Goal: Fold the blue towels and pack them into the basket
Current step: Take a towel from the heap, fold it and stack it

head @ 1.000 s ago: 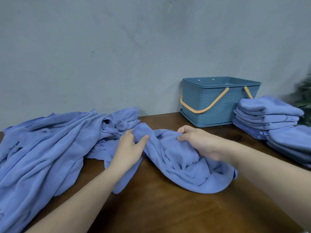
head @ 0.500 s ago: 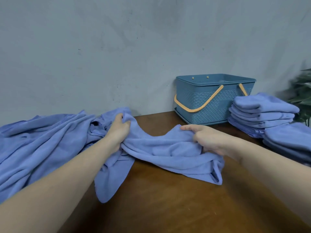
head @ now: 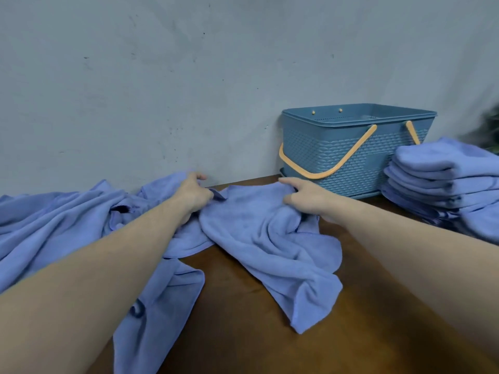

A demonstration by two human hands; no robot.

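**Both hands gripped one blue towel at the far side of the table**

A pale grey wall (head: 162,76), rough and speckled with small dark marks, filled the far half of the scene. Below it ran a dark brown wooden table (head: 243,333) with a smooth, faintly grained top. On the left lay a heap of unfolded towels (head: 54,220), soft blue cloth in long loose ridges, one end trailing toward the near edge. At the far right stood the basket (head: 351,152), a rectangular blue plastic tub with a woven-pattern wall, a plain rim and two curved orange handles hanging down. Just right of it rose a stack of folded towels (head: 442,176), thick rounded layers touching the basket's right end. In the middle lay the towel (head: 264,247), fleecy and crumpled, its near corner drooping in a point. The left hand (head: 193,195) pinched its far left edge, fingers curled into the cloth. The right hand (head: 305,197) clutched its far right edge, forefinger stretched out, the others bunched in the fabric.
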